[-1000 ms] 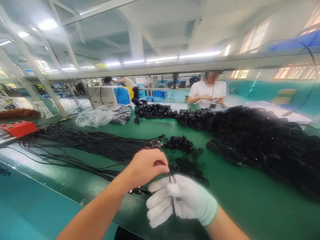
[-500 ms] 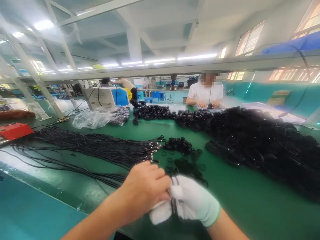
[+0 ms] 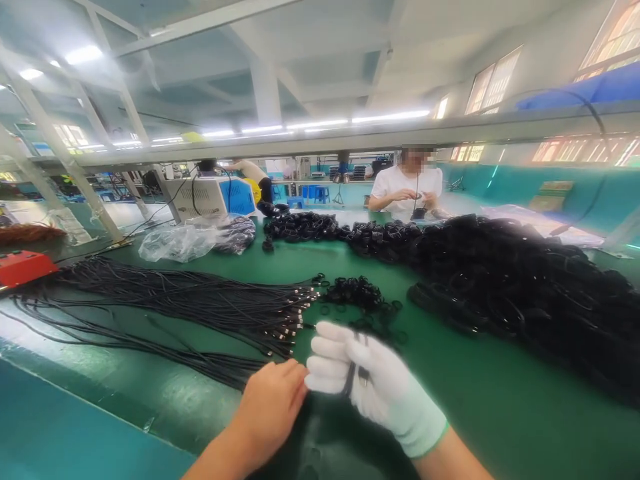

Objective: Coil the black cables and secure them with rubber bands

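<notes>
My right hand [image 3: 367,387], in a white knitted glove with a green cuff, is closed around a black cable [image 3: 351,373]. A small metal plug [image 3: 363,377] shows against its palm. My bare left hand [image 3: 273,407] is just left of the glove, its fingers curled and close to the gloved fingertips. What the left fingers hold, if anything, is hidden. Beyond my hands, a bundle of long black cables [image 3: 200,300] lies on the green table, metal plugs facing right. A pile of small black rings [image 3: 357,293] sits just past the glove.
A large heap of coiled black cables [image 3: 510,280] covers the right side. Farther back are a clear plastic bag [image 3: 175,241] and a white-and-blue machine [image 3: 210,197]. A red box [image 3: 25,268] stands at the left. Across the table, a person in white [image 3: 407,187] handles something dark.
My left hand has drawn away from the gloved palm, down and to the left. The glove has turned, so its fingers and the plug show more. The person opposite has raised their hands.
</notes>
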Available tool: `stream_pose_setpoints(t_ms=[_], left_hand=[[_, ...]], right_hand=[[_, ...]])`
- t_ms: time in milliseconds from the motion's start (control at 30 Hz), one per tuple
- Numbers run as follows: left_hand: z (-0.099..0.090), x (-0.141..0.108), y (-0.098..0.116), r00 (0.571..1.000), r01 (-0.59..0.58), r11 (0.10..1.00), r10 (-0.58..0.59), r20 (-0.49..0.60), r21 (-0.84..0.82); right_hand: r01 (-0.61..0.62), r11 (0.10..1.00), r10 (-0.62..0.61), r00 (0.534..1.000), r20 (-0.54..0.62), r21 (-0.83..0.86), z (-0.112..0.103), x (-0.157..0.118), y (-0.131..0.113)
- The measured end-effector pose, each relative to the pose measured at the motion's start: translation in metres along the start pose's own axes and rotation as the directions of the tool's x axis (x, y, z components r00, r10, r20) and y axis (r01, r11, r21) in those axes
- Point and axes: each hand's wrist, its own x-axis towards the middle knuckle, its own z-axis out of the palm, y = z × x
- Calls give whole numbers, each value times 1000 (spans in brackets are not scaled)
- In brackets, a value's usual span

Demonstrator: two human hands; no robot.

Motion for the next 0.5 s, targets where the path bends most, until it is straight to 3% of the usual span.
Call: stream_pose_setpoints(t_ms=[133, 300, 400, 500], left_hand=[[-14, -10, 29, 976, -193, 975, 202, -81, 112], [-49, 17, 17, 913, -393, 919, 394, -104, 32], [-57, 35, 1, 944, -328, 914, 324, -56, -237], [-42, 41, -7, 982, -139, 821, 187, 31, -554]], right_hand=[[-8, 993, -5, 994, -112, -114, -7, 2, 7], [-209, 964, 224, 971, 80, -161, -15, -4, 22], [-337, 939, 345, 920, 185, -77, -13, -7, 30], [-383, 924, 372, 901, 225, 5, -8, -7, 36]])
